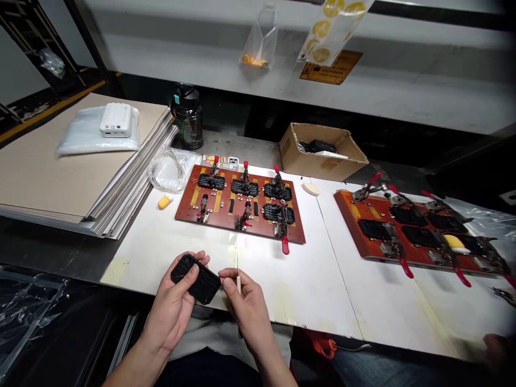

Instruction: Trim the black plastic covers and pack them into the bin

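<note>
My left hand (pixel 171 306) is closed round a flat black plastic part (pixel 196 278) and holds it just above the near edge of the white table (pixel 322 285). My right hand (pixel 248 306) sits beside it, pinching a thin white stick-like tool (pixel 238 279) that points up next to the part's right end. Further back, a red-brown jig board (pixel 226 215) carries several black parts under red-handled toggle clamps.
A second jig board (pixel 363 239) with clamps lies at the right, with a yellow pad (pixel 455 243) on it. A stack of cardboard sheets (pixel 60 177), a white power bank (pixel 116 119), a dark bottle (pixel 188 115) and an open cardboard box (pixel 322 153) stand behind.
</note>
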A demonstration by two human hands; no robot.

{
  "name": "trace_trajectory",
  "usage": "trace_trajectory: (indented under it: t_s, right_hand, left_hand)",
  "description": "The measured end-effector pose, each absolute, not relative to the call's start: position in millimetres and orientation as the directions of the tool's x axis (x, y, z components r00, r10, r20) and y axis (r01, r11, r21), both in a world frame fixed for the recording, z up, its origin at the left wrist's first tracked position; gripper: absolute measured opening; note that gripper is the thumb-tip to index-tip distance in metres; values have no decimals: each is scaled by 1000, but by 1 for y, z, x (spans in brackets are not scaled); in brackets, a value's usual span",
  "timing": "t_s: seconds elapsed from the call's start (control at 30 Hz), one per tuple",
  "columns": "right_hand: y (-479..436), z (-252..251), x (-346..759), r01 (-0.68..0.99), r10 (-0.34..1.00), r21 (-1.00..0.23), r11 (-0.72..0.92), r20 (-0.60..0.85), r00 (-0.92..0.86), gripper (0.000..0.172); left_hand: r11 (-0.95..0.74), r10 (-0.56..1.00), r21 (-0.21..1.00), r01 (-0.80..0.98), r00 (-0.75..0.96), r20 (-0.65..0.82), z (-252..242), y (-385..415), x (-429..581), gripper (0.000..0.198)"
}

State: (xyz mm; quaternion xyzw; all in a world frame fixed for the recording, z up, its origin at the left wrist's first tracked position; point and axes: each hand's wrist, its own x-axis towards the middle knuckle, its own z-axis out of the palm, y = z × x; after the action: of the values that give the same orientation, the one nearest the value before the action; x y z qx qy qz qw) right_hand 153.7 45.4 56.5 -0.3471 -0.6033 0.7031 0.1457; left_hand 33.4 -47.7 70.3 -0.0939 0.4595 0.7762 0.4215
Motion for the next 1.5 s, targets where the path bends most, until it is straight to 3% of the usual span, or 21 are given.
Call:
trace_trajectory:
  t_s: [0.13, 0.23, 0.33, 0.4, 0.5, 0.57, 0.67, 0.77, 0.87, 1.13, 1.5]
  right_hand:
    - [53, 57, 153, 257, 511, -940, -223, -337, -791, 23]
    - [62, 58, 151, 242, 654, -937, -251, -349, -672, 27]
    - [73, 69, 152, 207, 773, -963, -172, -262, -578, 29]
    - [77, 79, 155, 237, 719, -970, -54, -202, -665, 20]
    - [81, 90, 164, 229, 533, -964, 134, -125, -837, 14]
    - [80, 90, 170, 233, 610, -959, 158, -91, -787, 23]
    - [71, 84, 177, 308, 796, -949, 70, -133, -590, 31]
    - [51, 82, 177, 330, 667, -942, 66, -204, -716, 35]
    - [30, 84, 171, 342, 513, -928, 147, -224, -828, 35]
    - [22, 80, 162, 418, 534, -877, 236, -242, -810, 31]
    - [24, 82, 162, 409, 534, -892, 192, -255, -806, 35]
  left_hand:
    - [-257, 587, 557, -790, -586, -559, 65, -51, 38, 24]
    - [-130, 658, 649, -749, -555, -509, 65, -51, 37, 34]
    - [86, 816, 807, -585, -423, -394, 66, -52, 35, 58]
    - [223, 897, 864, -450, -252, -363, 67, -54, 35, 59]
    - [346, 910, 892, -289, -127, -394, 68, -55, 37, 40]
    - [348, 894, 900, -264, -195, -403, 68, -52, 40, 34]
    - [310, 848, 932, -189, -388, -360, 69, -45, 41, 30]
    - [324, 808, 945, -55, -503, -306, 68, -40, 41, 28]
    - [314, 817, 949, -35, -499, -289, 68, -39, 42, 32]
    - [338, 819, 940, -41, -479, -316, 70, -39, 43, 37]
    - [352, 813, 936, 29, -505, -290, 69, -39, 44, 42]
